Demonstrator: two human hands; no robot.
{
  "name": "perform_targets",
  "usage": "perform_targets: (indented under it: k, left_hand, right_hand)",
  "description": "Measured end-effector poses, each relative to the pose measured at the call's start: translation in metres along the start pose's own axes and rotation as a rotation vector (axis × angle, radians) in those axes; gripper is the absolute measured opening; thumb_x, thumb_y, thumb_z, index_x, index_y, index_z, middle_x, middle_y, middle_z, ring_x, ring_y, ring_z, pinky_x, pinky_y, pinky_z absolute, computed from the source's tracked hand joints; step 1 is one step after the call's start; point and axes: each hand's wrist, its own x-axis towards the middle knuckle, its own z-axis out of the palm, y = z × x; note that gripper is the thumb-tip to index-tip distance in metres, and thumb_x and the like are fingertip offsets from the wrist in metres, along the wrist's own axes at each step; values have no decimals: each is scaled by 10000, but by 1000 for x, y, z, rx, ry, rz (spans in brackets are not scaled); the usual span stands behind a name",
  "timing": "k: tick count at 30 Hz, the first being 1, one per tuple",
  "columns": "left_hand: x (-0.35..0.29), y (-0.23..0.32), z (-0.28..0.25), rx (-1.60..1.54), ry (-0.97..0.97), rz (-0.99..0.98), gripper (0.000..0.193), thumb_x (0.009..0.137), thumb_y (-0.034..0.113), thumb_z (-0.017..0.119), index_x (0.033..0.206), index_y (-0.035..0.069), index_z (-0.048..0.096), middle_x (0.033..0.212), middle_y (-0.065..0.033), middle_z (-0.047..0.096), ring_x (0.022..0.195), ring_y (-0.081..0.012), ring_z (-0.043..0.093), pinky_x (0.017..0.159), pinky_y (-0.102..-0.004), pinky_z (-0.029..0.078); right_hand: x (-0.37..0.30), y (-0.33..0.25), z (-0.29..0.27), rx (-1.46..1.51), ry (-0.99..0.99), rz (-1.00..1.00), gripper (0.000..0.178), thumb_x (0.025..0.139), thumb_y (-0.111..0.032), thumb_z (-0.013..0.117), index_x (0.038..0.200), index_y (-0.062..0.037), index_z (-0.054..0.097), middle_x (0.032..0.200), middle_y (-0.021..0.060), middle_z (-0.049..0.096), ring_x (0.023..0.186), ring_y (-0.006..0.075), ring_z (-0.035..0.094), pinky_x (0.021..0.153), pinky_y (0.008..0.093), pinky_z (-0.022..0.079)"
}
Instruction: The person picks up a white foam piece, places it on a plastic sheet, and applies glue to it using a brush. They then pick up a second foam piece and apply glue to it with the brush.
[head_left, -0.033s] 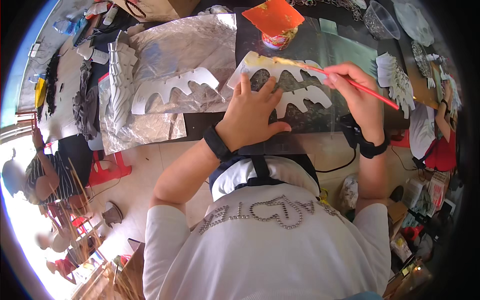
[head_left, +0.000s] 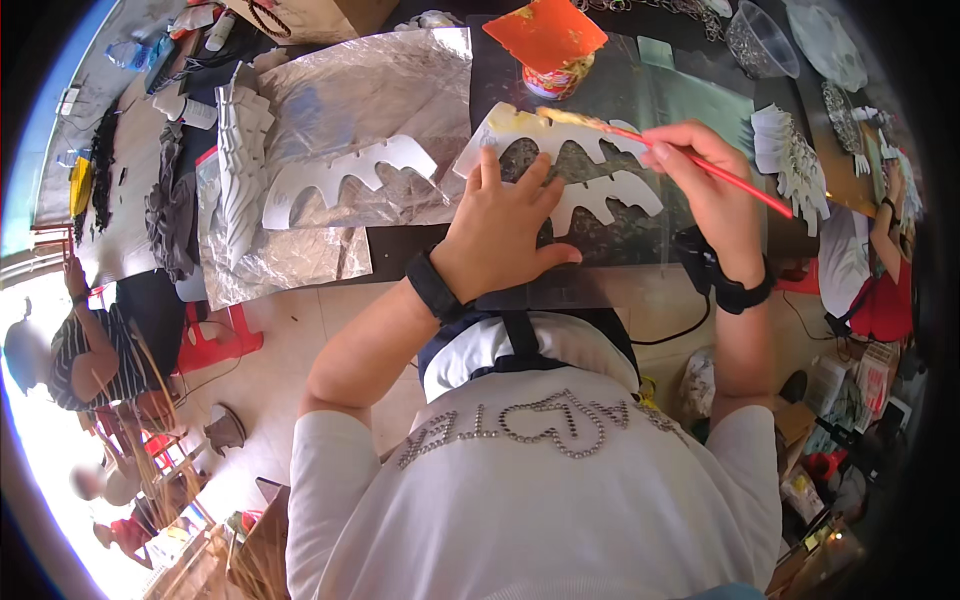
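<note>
A white card cutout with scalloped, wing-like edges (head_left: pixel 610 195) lies on a dark glossy sheet (head_left: pixel 620 90). My left hand (head_left: pixel 505 235) presses flat on its lower left part, fingers spread. My right hand (head_left: pixel 705 185) grips a thin red-handled brush (head_left: pixel 740 180). The brush's yellowish, glue-coated tip (head_left: pixel 560 115) rests on the cutout's upper edge, where the card is smeared yellow. Both wrists wear black bands. Just behind the cutout stands a small can with an orange lid (head_left: pixel 548 40).
A second white cutout (head_left: pixel 340 175) lies on crumpled silver foil (head_left: pixel 390 80) to the left, beside a stack of similar pieces (head_left: pixel 238 130). A clear bowl (head_left: pixel 762 40) and more white pieces (head_left: pixel 790 160) sit at right. Other people sit at far left (head_left: pixel 90 350) and far right (head_left: pixel 885 270). A red stool (head_left: pixel 215 335) stands below the table.
</note>
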Motion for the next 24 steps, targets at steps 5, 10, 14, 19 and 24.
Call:
perform_targets:
  k: [5, 10, 14, 19, 24]
  left_hand:
    - [-1, -1, 2, -12, 19, 0, 704, 797, 591, 626, 1282, 88, 540, 1415, -114, 431, 1213, -567, 342, 958, -591, 413]
    - [-2, 0, 2, 7, 12, -2, 702, 796, 591, 627, 1280, 90, 542, 1411, -114, 434, 1214, -562, 338, 960, -589, 412]
    - [-1, 0, 3, -9, 17, 0, 702, 796, 594, 625, 1282, 93, 541, 1412, -115, 433, 1212, -565, 339, 960, -591, 412]
    - [-2, 0, 2, 11, 18, 0, 710, 790, 595, 631, 1286, 95, 540, 1415, -113, 431, 1210, -564, 342, 958, -590, 413]
    - [-1, 0, 3, -3, 8, -4, 714, 789, 592, 635, 1291, 93, 536, 1423, -110, 426, 1209, -562, 347, 955, -591, 413]
  right_hand:
    - [6, 2, 6, -68, -166, -36, 103, 894, -22, 596, 956, 40, 650, 891, 69, 671, 815, 110, 647, 737, 222, 506]
    - [5, -2, -2, -46, -96, 22, 106, 890, -23, 585, 949, 40, 648, 874, 58, 669, 808, 97, 639, 715, 216, 493]
    - [9, -2, 6, -112, -140, -36, 113, 883, -16, 585, 960, 40, 646, 860, 57, 673, 788, 91, 634, 701, 215, 492]
    - [8, -2, 3, -124, -55, 82, 118, 882, -27, 602, 972, 34, 648, 852, 54, 672, 794, 86, 627, 697, 204, 483]
    - [4, 2, -4, -68, -87, 0, 113, 905, -38, 579, 967, 36, 638, 860, 55, 666, 796, 94, 633, 715, 219, 498]
